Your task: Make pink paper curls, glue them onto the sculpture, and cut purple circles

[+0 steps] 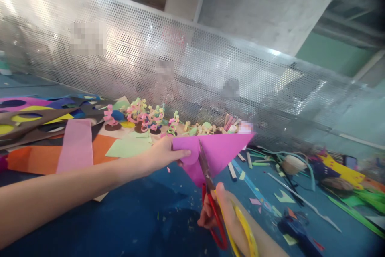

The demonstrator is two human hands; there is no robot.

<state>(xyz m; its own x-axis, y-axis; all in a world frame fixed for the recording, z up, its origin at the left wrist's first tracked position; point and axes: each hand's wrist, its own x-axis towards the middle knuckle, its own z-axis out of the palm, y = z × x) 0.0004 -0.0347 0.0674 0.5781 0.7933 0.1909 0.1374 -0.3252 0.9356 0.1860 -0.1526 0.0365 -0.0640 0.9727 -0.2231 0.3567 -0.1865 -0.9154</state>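
Observation:
My left hand (164, 154) pinches a magenta sheet of paper (224, 148) by its left part, thumb on top. The sheet is held up above the blue table and narrows to a point on the right. In my right hand (221, 205) are scissors (207, 168) with one red and one yellow handle. Their blades lie at the paper, along a curved cut edge close to my left thumb. Whether the blades are fully closed I cannot make out.
Behind the hands stand several curled paper figures (144, 118). Coloured sheets (76, 144) and cut-out scraps pile up on the left. Across the right of the blue table (135, 217) lie strips, scraps, a dark blue tool (296, 229) and a roll of tape (293, 164). A perforated metal screen (192, 64) closes off the back.

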